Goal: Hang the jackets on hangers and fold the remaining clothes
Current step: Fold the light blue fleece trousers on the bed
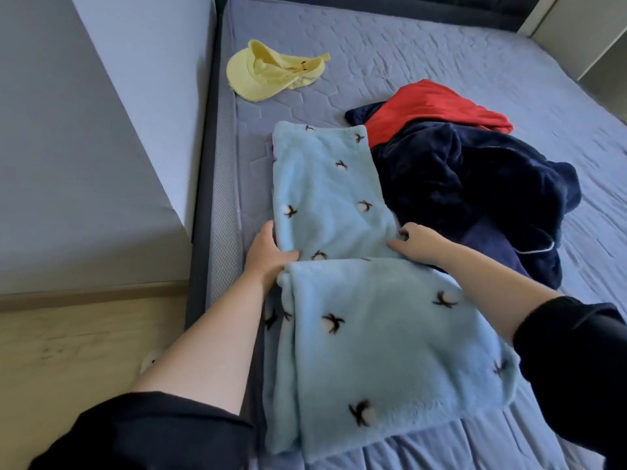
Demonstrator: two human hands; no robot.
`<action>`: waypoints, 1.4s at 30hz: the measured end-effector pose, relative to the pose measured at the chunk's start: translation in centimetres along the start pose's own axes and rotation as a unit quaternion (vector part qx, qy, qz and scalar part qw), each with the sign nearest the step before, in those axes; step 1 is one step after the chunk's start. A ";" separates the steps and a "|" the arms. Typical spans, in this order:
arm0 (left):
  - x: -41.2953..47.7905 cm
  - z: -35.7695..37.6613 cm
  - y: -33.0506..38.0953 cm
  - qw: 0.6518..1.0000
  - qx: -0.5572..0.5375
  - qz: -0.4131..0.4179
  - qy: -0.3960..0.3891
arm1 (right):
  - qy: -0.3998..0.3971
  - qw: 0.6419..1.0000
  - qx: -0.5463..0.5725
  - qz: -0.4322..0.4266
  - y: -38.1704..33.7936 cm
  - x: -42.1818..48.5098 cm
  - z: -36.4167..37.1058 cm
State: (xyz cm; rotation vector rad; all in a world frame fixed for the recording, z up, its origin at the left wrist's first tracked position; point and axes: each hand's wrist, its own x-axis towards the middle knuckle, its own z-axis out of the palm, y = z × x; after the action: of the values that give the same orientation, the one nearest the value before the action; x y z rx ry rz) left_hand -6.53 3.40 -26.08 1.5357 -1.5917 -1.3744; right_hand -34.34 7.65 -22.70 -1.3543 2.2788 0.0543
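Item 1, blue fleece garment: I see it lying on the near left part of the mattress, a narrow part reaching away from me and a wider part doubled over it nearest me. The fold line runs across between the two hands. Its left edge runs close along the mattress edge.

Item 2, left hand: it grips the fleece's left edge at the fold, thumb on top, fingers curled underneath.

Item 3, right hand: it pinches the fleece's right edge at the fold, thumb laid on the cloth, fingers curled.

Item 4, navy garment: crumpled, touching the fleece's right side.

Item 5, red garment: it lies over the far end of the navy one.

Item 6, yellow garment: near the far left edge, well apart from the fleece.

Open room: bare mattress beyond and to the right of the pile. The dark bed frame borders the left edge, with wooden floor beside it.
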 end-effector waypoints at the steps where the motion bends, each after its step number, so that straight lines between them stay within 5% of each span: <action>1: -0.8 0.0 -0.2 1.000 0.009 -0.014 -0.010 | 0.019 1.000 0.000 -0.014 0.1 -0.9 0.2; 5: -3.8 -0.1 -1.5 0.980 -0.081 -0.174 -0.060 | 0.126 0.979 0.049 -0.155 -2.4 -5.7 1.6; 8: -6.8 0.4 -2.8 0.948 -0.041 -0.267 -0.169 | 0.037 0.965 -0.051 -0.255 -4.4 -9.1 4.6; 10: -7.8 0.8 -3.2 0.948 -0.013 -0.278 -0.154 | 0.006 0.950 -0.143 -0.277 -4.5 -10.6 6.6; 13: -9.0 1.2 -2.3 0.966 0.048 -0.247 -0.049 | 0.092 0.953 -0.126 -0.261 -4.0 -12.1 7.2; 16: -10.6 1.1 -0.8 0.979 0.092 -0.114 0.142 | 0.229 0.940 -0.029 -0.251 -3.2 -14.4 6.4; 19: -11.9 0.1 1.9 0.949 0.081 0.160 0.260 | 0.304 0.909 0.020 -0.286 -1.5 -18.0 6.2; 21: -12.6 -0.1 3.5 0.891 0.174 0.362 0.211 | 0.293 0.902 0.010 -0.318 0.4 -20.0 6.5; 23: -13.2 0.8 3.5 0.862 0.282 0.417 0.066 | 0.258 0.894 -0.046 -0.363 2.4 -21.7 7.2; 26: -13.3 2.8 0.8 0.850 0.457 0.229 -0.130 | 0.174 0.869 -0.238 -0.398 4.0 -23.3 9.0; 28: -12.9 3.2 -0.6 0.852 0.469 0.170 -0.157 | 0.159 0.862 -0.297 -0.378 3.7 -23.3 9.8; 32: -12.1 2.7 -1.5 0.888 0.409 0.154 -0.145 | 0.205 0.859 -0.287 -0.372 1.8 -21.9 9.6; 36: -12.6 2.2 -1.2 0.909 0.361 0.144 -0.151 | 0.095 0.908 -0.226 -0.340 0.2 -21.6 8.0; 39: -13.1 1.5 0.4 0.953 0.239 0.064 -0.176 | 0.066 0.936 -0.139 -0.318 -0.5 -21.6 5.1; 42: -14.0 -0.2 2.2 0.950 0.194 -0.036 -0.240 | -0.009 0.952 -0.077 -0.297 -1.4 -22.1 1.9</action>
State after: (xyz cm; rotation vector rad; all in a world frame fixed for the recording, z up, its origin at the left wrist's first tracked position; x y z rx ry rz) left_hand -4.28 16.17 -20.30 1.5586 -2.2310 -1.6384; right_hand -23.76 25.51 -14.70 -2.0560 1.7903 0.0441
